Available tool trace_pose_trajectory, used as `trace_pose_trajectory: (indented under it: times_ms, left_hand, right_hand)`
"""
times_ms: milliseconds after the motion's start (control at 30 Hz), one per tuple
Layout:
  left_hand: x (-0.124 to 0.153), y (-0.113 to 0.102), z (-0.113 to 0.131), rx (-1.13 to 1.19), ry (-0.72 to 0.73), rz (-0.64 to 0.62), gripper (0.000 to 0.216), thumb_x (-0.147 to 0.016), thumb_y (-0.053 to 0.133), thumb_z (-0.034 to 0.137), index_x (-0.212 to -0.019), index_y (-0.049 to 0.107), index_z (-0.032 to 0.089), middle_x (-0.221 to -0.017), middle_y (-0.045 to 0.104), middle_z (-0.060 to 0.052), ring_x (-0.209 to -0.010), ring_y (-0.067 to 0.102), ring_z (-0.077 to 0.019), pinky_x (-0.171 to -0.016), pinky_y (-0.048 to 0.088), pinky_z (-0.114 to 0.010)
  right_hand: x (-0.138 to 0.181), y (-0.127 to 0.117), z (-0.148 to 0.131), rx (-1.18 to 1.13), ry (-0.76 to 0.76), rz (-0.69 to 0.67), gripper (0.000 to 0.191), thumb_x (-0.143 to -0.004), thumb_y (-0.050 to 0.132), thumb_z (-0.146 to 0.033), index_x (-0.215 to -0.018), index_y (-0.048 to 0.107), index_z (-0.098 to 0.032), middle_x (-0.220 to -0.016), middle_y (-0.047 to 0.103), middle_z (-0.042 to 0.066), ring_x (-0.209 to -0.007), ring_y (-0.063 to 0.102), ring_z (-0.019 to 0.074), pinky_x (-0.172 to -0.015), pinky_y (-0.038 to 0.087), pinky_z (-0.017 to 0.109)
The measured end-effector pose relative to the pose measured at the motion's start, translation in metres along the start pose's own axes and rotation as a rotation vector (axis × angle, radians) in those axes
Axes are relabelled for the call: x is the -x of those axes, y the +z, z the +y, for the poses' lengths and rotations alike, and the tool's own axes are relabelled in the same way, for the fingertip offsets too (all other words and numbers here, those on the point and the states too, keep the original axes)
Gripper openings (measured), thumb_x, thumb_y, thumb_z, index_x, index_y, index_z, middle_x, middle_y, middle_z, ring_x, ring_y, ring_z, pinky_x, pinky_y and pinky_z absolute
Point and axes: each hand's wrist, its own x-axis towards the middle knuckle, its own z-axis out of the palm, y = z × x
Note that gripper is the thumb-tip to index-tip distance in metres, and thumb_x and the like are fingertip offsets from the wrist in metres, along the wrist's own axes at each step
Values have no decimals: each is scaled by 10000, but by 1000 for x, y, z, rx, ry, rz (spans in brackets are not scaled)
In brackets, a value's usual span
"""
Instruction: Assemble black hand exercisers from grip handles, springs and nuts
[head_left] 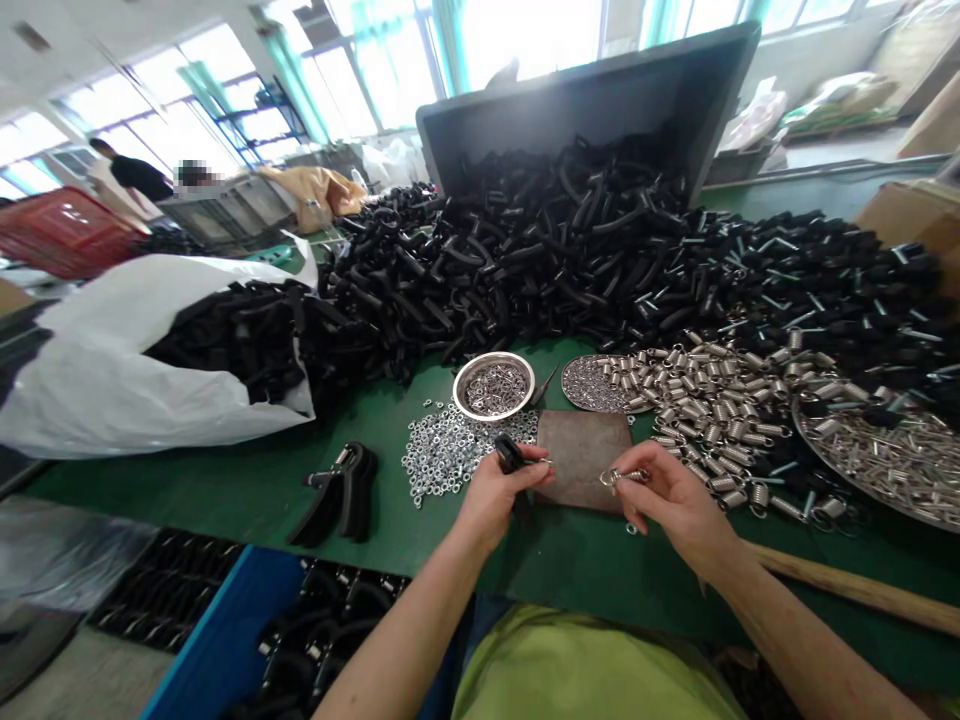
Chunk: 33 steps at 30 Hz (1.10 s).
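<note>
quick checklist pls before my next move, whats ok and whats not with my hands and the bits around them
1. Left hand gripping the black, plastic-looking part: ok.
2. Right hand holding a silver coiled metal spring with a looped end: ok, pinched in the fingers.
3. Spring joined to the black part: not ok, they are apart.
4. Flat, grey-brown square plate lying on the green tabletop: ok.
5. Small silver metal nuts gathered in a container: not ok, loose on the tabletop.
6. Black part undamaged: cannot tell, the fingers cover much of it.
</note>
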Motion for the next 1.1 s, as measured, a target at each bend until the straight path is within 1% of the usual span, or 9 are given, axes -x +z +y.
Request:
trace_pose_trajectory:
  times_ms: [100, 267, 433, 567, 633, 700, 833, 933, 1100]
  left_hand:
    - [19, 25, -2, 288, -101, -38, 291, -559, 795, 220, -763, 607, 133, -727, 641, -15, -724, 640, -151, -769, 511, -299]
    - [30, 39, -3, 293, -59, -49, 238, -592, 785, 224, -736, 617, 136, -715, 647, -8, -670, 617, -120, -709, 504, -255]
    - [28, 32, -3, 50, 91, -41, 154, -645, 739, 227, -749, 645, 163, -739, 654, -11, -702, 606, -138, -721, 480, -265]
    - [27, 29, -11, -297, 298, -15, 63, -707, 635, 179, -748, 680, 194, -805, 669, -26, -793, 601, -162, -771, 450, -263]
    - [25, 32, -18, -291, 231, -9, 92, -709, 620, 190, -786, 671, 191, -776, 653, -24, -726, 585, -147, -691, 447, -243]
    - [22, 37, -26, -93, 19, -50, 156, -704, 645, 257, -831, 627, 170, -699, 602, -11, -556, 502, -98, -516, 384, -199]
    - [17, 49, -33, 350, -365, -191, 314, -609, 738, 279, -815, 545, 141, -584, 421, 55, -446, 296, -25, -399, 176, -141]
    - [15, 57, -30, 427, -420, -245, 318, -558, 752, 211, -771, 528, 135, -579, 379, 63, -463, 284, -20, -404, 159, -136]
    - [14, 63, -27, 330, -328, -292, 308, -568, 742, 231, -767, 524, 147, -548, 323, 83, -464, 247, -26, -413, 147, -154]
  right_hand:
    - [1, 12, -6, 45, -22, -50, 205, -790, 626, -378, -826, 515, -211, -769, 550, -18, -501, 442, 69, -442, 346, 221]
    - [-1, 20, -7, 122, -9, -60, 212, -789, 626, -392, -839, 543, -203, -758, 550, -23, -519, 435, 67, -454, 346, 212]
    - [-6, 20, -7, 16, 66, -9, 249, -768, 630, -417, -833, 526, -200, -644, 512, -52, -467, 438, 68, -436, 353, 213]
    - [-10, 15, -10, 203, 18, 67, 230, -750, 645, -353, -913, 576, -206, -760, 615, -1, -684, 586, 144, -641, 474, 280]
    - [-12, 10, -12, 404, -41, 88, 194, -764, 625, -321, -927, 610, -216, -872, 650, 24, -805, 611, 179, -754, 475, 323]
    - [-13, 7, -14, 517, -92, 104, 172, -780, 606, -304, -933, 622, -226, -906, 662, 25, -827, 620, 188, -786, 472, 334]
    - [-12, 5, -20, 469, -129, 110, 195, -788, 601, -298, -969, 603, -224, -883, 674, 24, -795, 637, 181, -745, 495, 307]
    - [-10, 10, -25, 495, -153, 107, 184, -788, 594, -284, -964, 605, -228, -858, 677, 17, -762, 642, 173, -718, 502, 296]
    - [-8, 15, -31, 737, -207, 101, 145, -777, 569, -220, -906, 632, -243, -898, 672, -8, -825, 621, 167, -772, 468, 298]
